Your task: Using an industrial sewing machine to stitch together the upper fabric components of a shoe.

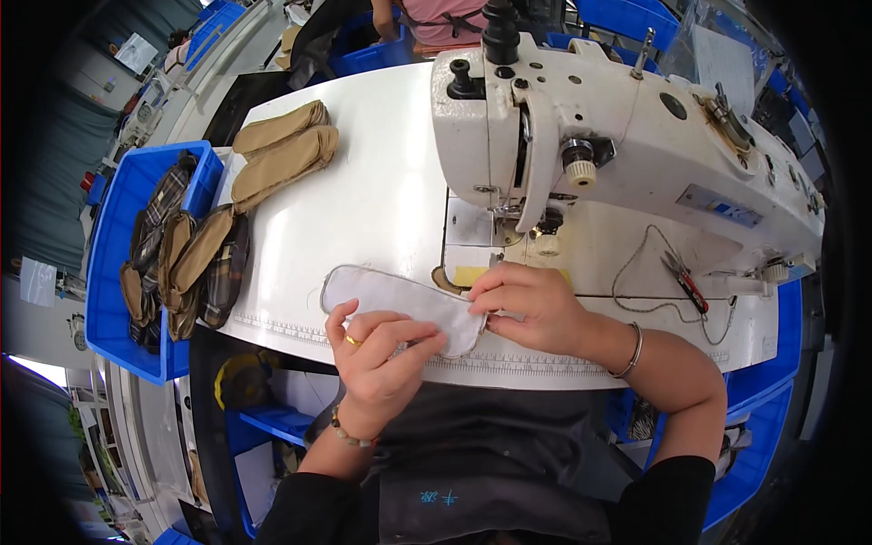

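A white sole-shaped fabric piece with a dark stitched edge [391, 292] lies slanted over the near part of the sewing table. My right hand [536, 309] pinches its right end between thumb and fingertips. My left hand [377, 359], wearing a gold ring, rests on the near side of the piece. Its fingers are bent a little and spread apart; the thumb is hidden. Just beyond my right hand stands the white sewing machine [627, 136], its needle area [510, 218] above the metal plate. A yellow strip [470, 275] lies beside my right fingertips, partly covered by them.
Two stacks of tan sole-shaped pieces [286, 168] lie at the far left of the table [381, 136]. A blue bin [136, 350] at the left holds tan and plaid pieces. Red-handled thread snips [686, 283] with a cord lie at the right. Another person [445, 18] sits beyond.
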A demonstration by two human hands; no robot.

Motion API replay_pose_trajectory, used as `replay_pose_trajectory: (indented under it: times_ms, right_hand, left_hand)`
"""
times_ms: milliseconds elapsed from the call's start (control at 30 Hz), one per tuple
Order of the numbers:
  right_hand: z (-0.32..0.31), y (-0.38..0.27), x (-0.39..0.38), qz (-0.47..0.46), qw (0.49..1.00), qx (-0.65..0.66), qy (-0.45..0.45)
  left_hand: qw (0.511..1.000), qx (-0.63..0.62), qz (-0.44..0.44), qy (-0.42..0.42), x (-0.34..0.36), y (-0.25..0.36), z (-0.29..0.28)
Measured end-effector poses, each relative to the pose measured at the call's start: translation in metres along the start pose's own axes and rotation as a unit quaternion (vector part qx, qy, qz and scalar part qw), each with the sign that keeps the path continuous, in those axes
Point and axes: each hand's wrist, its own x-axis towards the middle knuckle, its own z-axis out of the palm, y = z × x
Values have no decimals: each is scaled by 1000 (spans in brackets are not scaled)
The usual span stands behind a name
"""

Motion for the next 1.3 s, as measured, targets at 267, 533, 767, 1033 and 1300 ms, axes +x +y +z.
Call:
replay_pose_trajectory:
  times_ms: [267,533,767,1033,1300]
  right_hand:
    - [1,-4,-1,3,1000,3,-13]
    - [-3,-4,3,-120,986,-118,-6]
    - [-2,-1,2,-133,983,-126,7]
    - [-1,-1,2,-124,978,-164,21]
    - [-5,-5,5,-113,984,-139,-15]
  left_hand:
    - [981,-138,-102,-89,8,17,-5]
    - [999,-31,29,1,-15,7,10]
    - [999,-8,39,14,-11,9,10]
    - [999,-30,35,0,-12,4,21]
    - [994,-107,-2,-3,-14,-2,24]
